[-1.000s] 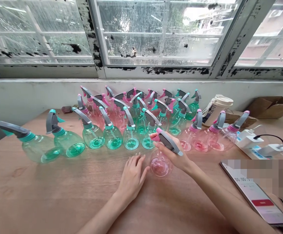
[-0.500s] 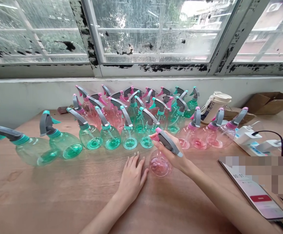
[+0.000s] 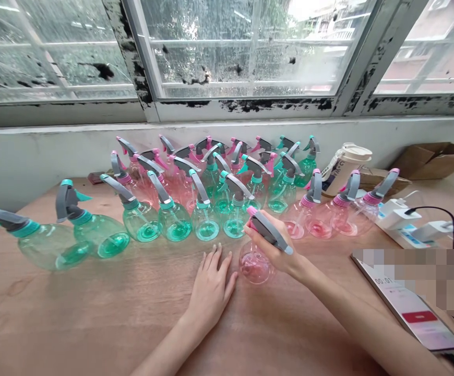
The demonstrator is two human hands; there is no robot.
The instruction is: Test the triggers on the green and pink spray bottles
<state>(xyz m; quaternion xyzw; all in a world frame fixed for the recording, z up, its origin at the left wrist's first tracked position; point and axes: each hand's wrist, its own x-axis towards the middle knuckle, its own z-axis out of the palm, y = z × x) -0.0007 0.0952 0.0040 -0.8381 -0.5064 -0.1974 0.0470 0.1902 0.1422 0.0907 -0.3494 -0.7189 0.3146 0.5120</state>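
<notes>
And there's the right hand (image 3: 277, 245) gripping a pink trigger spray bottle (image 3: 253, 266), just below frame centre! The left hand (image 3: 212, 287) rests free on the wooden tabletop (image 3: 113, 324) beside it.

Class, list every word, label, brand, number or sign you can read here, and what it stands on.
"00:01": phone; whatever follows is hidden.
Phone's red button: lettering too small to read.
Cup: lettering on its side and strap, too blurred to read surely.
Spray bottle in the right hand: none visible.
</notes>
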